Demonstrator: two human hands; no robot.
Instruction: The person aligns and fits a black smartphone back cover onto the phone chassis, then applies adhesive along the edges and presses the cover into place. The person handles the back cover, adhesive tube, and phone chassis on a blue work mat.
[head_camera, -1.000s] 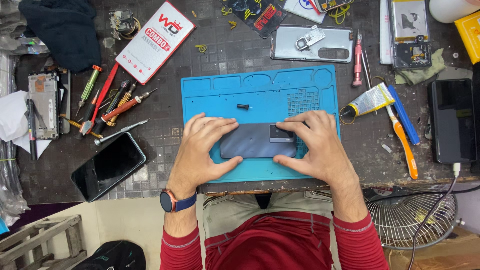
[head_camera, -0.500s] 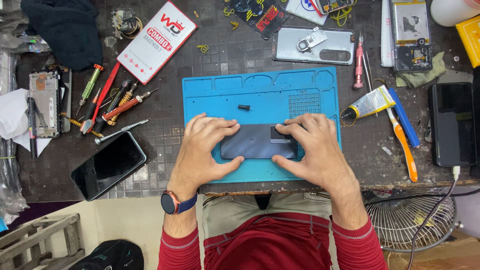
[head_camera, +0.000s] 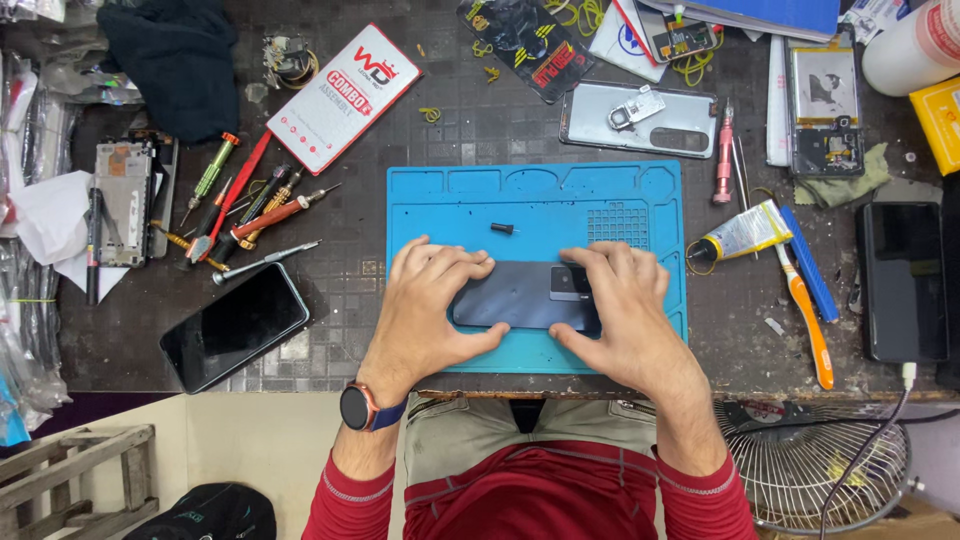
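Note:
A dark grey phone (head_camera: 520, 296) lies back side up on a blue work mat (head_camera: 535, 195), its camera block towards the right. My left hand (head_camera: 432, 305) presses on the phone's left end, fingers spread over its top edge and thumb under it. My right hand (head_camera: 620, 315) covers the right end, fingertips by the camera block, thumb along the lower edge. Both hands grip the phone flat against the mat. A small black screw-like part (head_camera: 503, 228) rests on the mat just above the phone.
Left of the mat lie several screwdrivers (head_camera: 245, 215), a black phone (head_camera: 234, 326) and an opened phone frame (head_camera: 122, 202). Behind are a white and red box (head_camera: 343, 97) and a silver back cover (head_camera: 638, 118). At right: glue tube (head_camera: 742, 235), orange tool (head_camera: 806, 322), dark phone (head_camera: 903, 282), fan (head_camera: 820, 465).
Both hands stay on the phone with almost no movement; the fingers have shifted only slightly along its edges.

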